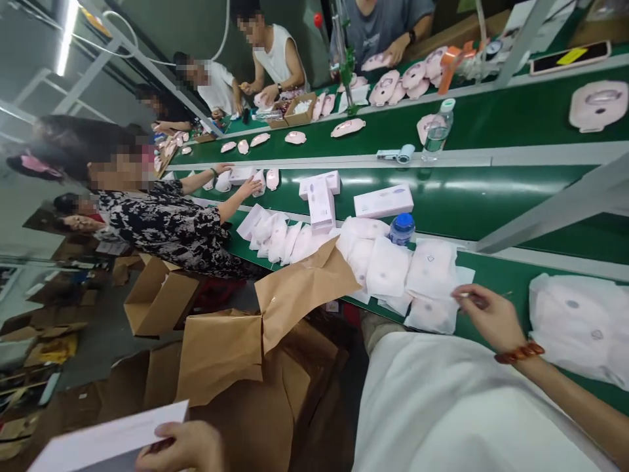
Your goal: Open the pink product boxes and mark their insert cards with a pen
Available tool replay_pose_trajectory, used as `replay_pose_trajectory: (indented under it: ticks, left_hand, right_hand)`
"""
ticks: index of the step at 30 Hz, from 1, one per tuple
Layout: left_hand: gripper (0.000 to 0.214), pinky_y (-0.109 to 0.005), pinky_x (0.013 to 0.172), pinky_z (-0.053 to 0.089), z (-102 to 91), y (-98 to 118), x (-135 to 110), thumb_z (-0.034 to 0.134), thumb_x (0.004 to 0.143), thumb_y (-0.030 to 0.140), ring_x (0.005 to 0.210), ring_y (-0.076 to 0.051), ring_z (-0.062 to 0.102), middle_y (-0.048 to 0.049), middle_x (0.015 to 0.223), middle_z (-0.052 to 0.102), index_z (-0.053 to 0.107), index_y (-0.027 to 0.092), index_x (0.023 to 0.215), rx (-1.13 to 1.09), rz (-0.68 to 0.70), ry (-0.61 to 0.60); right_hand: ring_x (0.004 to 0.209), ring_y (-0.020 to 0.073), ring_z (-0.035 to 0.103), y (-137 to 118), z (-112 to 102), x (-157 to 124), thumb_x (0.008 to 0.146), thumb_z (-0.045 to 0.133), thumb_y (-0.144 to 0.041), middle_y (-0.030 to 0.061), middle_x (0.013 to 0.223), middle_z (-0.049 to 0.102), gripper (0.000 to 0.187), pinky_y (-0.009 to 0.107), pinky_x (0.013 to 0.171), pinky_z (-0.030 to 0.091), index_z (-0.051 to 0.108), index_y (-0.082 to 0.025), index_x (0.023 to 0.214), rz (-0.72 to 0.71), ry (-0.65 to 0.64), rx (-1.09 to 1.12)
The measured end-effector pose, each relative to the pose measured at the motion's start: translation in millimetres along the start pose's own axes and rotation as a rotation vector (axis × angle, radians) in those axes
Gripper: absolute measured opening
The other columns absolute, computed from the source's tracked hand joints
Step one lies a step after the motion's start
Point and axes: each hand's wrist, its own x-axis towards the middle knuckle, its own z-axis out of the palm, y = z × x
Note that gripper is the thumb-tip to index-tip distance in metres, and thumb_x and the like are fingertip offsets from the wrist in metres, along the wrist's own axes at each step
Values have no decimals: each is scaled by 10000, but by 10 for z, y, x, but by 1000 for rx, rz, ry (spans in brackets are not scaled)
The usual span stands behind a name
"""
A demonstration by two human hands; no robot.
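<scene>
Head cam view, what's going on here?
Several people work along a green conveyor belt. The wearer's left hand holds a flat white packet off the belt. The right hand, with a beaded bracelet, is over the belt beside white-wrapped pink pieces. Nearby, a person in a black patterned top reaches both hands onto the belt near white boxes. Bare pink pieces lie farther along.
</scene>
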Motion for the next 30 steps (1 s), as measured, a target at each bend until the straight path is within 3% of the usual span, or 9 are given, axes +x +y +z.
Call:
replay_pose_trajectory:
  ticks: [3, 6, 10, 13, 16, 19, 21, 25, 30]
  left_hand:
    - [188, -410, 670, 432, 164, 481, -614, 716, 998, 308, 689, -257, 521, 3, 806, 505, 535, 288, 956, -79, 284, 249]
    - [74, -348, 689, 490, 324, 1216, -1420, 743, 1025, 152, 721, -217, 642, -33, 838, 705, 722, 222, 1033, -279, 836, 47]
    - [241, -398, 956, 596, 413, 1903, -2172, 643, 1081, 117, 739, -199, 705, -7, 805, 770, 786, 232, 1237, -525, 1118, -451]
    - [296, -468, 1011, 582, 409, 1967, -2264, 591, 1128, 338, 948, -268, 754, -60, 1020, 838, 806, 292, 1326, -778, 891, -594]
    - [373, -451, 1080, 581, 459, 1942, -2089, 728, 1059, 555, 1159, -286, 745, -72, 1230, 822, 785, 318, 1340, -1006, 231, -733]
    - [934, -559, 1146, 607, 500, 1971, -1973, 908, 695, 898, 1314, -412, 740, -125, 1264, 835, 770, 271, 1374, -1003, -261, -1442]
    - [1153, -656, 1105, 639, 478, 1953, -2007, 849, 527, 1055, 1324, -506, 742, -162, 1193, 853, 791, 244, 1344, -931, -422, -1790]
    - [1244, -658, 1094, 667, 403, 1762, -2173, 741, 552, 1140, 1341, -501, 747, -172, 1204, 856, 745, 297, 1467, -846, -361, -1782]
    - [1375, -643, 1302, 539, 373, 1651, -2181, 818, 559, 1090, 1391, -478, 716, -200, 1316, 823, 623, 219, 1605, -789, -164, -1700]
  right_hand:
    - [987, 322, 835, -600, 358, -336, 947, 721, -821, 134, 1220, 867, 588, 484, 909, 709, 836, -292, 1177, -41, -336, 214]
    - [1415, 354, 728, -1214, 668, -589, 973, 744, -805, 184, 1713, 618, 913, 581, 1221, 597, 499, -337, 1718, -42, -601, 518]
    - [1330, 368, 753, -1421, 738, -619, 872, 798, -801, 225, 1589, 675, 1293, 582, 1135, 644, 134, -272, 1846, 182, -387, 536]
    - [1271, 378, 763, -1179, 515, -525, 919, 694, -719, 187, 1459, 749, 1024, 570, 1078, 659, 378, -264, 1781, 254, -253, 394]
    - [1363, 371, 734, -1006, 247, -540, 1010, 612, -628, 130, 1516, 757, 700, 522, 1085, 660, 613, -323, 1639, 191, -325, 361]
    - [1304, 354, 768, -1060, 134, -644, 1053, 646, -591, 114, 1419, 809, 463, 468, 1010, 702, 794, -294, 1375, 15, -378, 371]
    - [1141, 320, 805, -1151, 136, -715, 1048, 718, -522, 117, 1285, 827, 301, 438, 905, 723, 829, -268, 1165, -134, -189, 301]
    - [699, 203, 705, -1274, 143, -803, 1061, 778, -284, 32, 886, 766, 124, 356, 660, 653, 735, -270, 946, -403, 123, 134]
    - [741, 194, 764, -1347, 103, -802, 1077, 771, -161, 18, 923, 818, 124, 338, 711, 681, 750, -268, 1016, -528, 195, 80]
